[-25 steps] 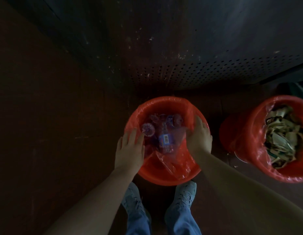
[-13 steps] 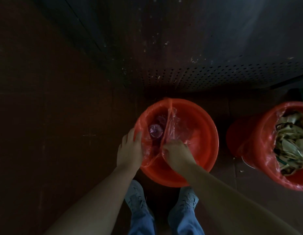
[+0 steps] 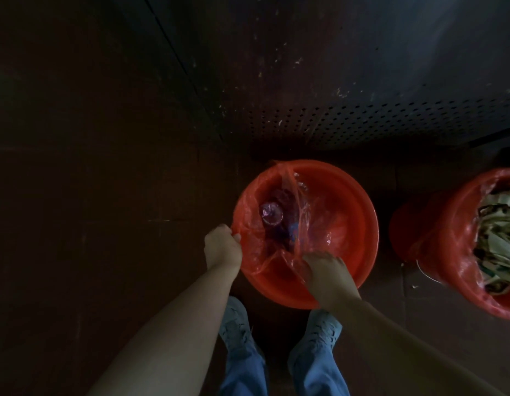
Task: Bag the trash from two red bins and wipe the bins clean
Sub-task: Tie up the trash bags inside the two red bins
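Gathering the liner point(image 3: 249, 244) toward the left side of the near bin point(image 3: 362, 201) is, I judge, the step I am in. The thin red film hangs free of the bin's right rim, so the inner wall on that side shows bare. The film is bunched over the bin's left half, with a clear bottle point(image 3: 271, 214) and some darker trash inside it.

My left grip point(image 3: 223, 247) is clenched on the liner's edge at the bin's left rim. My right grip point(image 3: 325, 272) pinches a fold of the same liner just inside the bin's near rim.

By my reckoning the task is at an early stage. This bag's mouth is not yet drawn closed or knotted, and the bag sits down in the bin, not lifted out. Wiping has not begun, and I see no cloth anywhere in view.

To the right of the near bin, apart from it, the second bin point(image 3: 405, 230) has its own liner folded over the rim. It is heaped with paper scraps point(image 3: 499, 238), and that load looks untouched. So what remains is both bags to finish and both bins to wipe.

My shoes point(image 3: 235, 321) stand just on the near side of the near bin, on the dark floor point(image 3: 105, 195). A perforated panel point(image 3: 390, 118) rises on its far side.
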Tool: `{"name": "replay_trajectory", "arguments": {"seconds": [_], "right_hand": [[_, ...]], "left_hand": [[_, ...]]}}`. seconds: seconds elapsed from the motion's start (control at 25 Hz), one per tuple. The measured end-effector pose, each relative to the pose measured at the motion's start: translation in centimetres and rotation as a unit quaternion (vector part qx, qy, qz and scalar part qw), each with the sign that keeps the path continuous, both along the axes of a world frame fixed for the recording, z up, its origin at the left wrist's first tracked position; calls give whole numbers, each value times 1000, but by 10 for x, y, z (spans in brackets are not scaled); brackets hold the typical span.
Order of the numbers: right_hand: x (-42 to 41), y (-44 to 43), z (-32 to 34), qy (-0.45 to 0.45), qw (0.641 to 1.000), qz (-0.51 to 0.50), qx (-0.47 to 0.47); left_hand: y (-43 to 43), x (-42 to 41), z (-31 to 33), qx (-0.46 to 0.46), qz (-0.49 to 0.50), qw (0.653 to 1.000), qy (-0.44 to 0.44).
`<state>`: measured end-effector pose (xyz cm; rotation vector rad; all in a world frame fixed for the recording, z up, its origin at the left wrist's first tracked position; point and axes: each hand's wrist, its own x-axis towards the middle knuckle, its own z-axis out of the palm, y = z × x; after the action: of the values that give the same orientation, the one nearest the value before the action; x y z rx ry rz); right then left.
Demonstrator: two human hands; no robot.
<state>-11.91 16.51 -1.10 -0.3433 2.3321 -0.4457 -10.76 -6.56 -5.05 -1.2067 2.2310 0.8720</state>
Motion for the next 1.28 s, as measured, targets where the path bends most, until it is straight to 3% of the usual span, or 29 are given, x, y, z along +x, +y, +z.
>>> {"name": "replay_trajectory", "arguments": {"seconds": [0.32, 0.44, 0.6, 0.76, 0.96, 1.16, 1.28], "right_hand": [[-7, 5, 4, 37, 997, -48, -41], [-9, 11, -1, 55, 993, -91, -42], [-11, 23, -5, 86, 977, -180, -76], [-14, 28, 6, 105, 959, -251, -84], [-24, 36, 26, 93, 944, -305, -86], [-23, 49, 39, 65, 952, -292, -65], [-20, 53, 40, 48, 954, -288, -65]], "left_hand": [[12, -26, -7, -40, -53, 994, 82], [8, -44, -18, -62, -10, 991, 118], [13, -50, -10, -104, -28, 985, 136], [36, -53, 15, -114, -153, 969, 155], [84, -42, 39, -71, -326, 937, 101], [75, -15, 51, -53, -198, 977, 64], [59, -9, 44, -28, -88, 994, -61]]}}
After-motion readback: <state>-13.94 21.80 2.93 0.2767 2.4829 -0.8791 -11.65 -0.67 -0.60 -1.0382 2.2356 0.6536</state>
